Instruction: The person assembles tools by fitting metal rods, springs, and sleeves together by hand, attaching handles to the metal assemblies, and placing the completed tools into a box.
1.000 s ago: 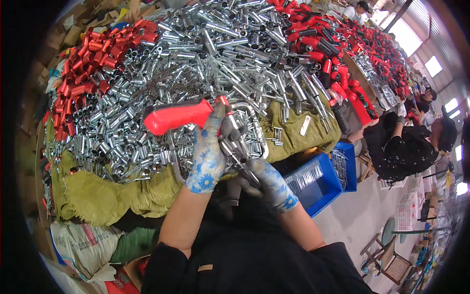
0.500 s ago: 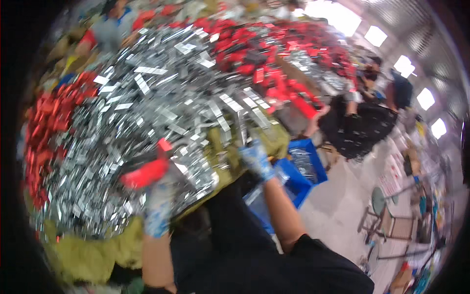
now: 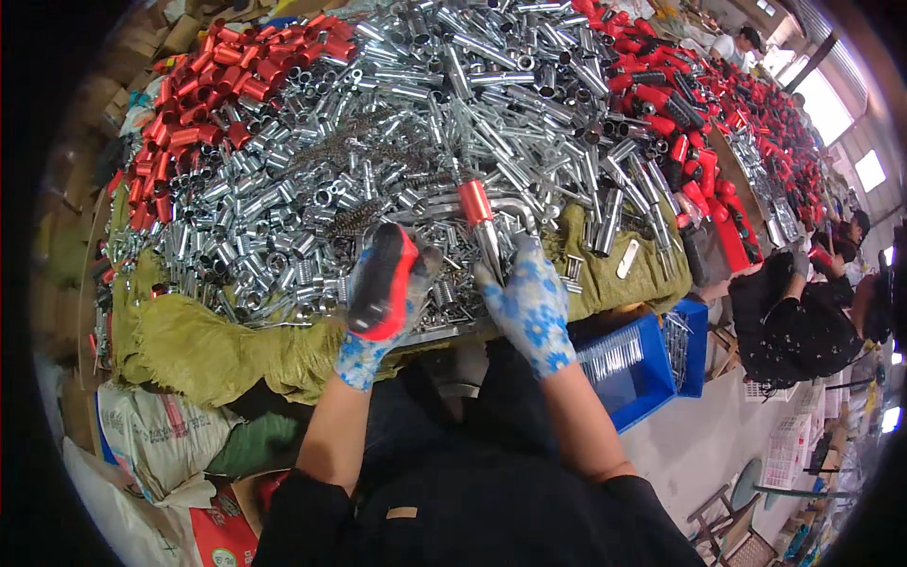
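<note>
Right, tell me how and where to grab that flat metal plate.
Pinch the metal plate mid-length across its long edges, coming down from above: it looks narrow, seems to lie flat on the yellow-green woven cloth, and its upper face is uncovered.

The left hand [image 3: 421,291] grips a red-and-black handle [image 3: 380,283].
</note>
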A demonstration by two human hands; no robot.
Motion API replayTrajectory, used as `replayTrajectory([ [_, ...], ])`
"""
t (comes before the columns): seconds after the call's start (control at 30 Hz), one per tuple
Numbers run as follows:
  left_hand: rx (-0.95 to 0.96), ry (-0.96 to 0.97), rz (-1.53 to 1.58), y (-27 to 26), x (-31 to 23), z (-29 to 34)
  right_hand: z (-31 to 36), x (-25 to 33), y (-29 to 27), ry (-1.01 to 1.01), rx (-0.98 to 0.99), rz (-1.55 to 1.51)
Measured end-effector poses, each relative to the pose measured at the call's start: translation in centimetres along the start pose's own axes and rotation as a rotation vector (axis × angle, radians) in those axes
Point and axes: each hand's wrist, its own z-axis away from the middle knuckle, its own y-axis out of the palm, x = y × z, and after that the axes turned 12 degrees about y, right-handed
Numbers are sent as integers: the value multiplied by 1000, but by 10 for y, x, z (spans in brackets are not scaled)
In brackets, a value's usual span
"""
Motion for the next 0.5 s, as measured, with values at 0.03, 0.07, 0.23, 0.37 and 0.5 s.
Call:
replayTrajectory([
  [0.03,-27,43,-59,-5,1,-6,-6,7,3,12,8,87],
  [0.07,-55,88,-117,-9,-1,-9,-12,12,5,2,7,82],
  [0.23,-146,13,-143,-15,-20,4,-33,17,20,124,132,118],
  [0.37,-85,88,-549,-33,-20,11,-31,5,19,55,131,24],
  [0.5,54,289,-935,-51,-22,-1,-22,10,-3,-11,161,-208],
])
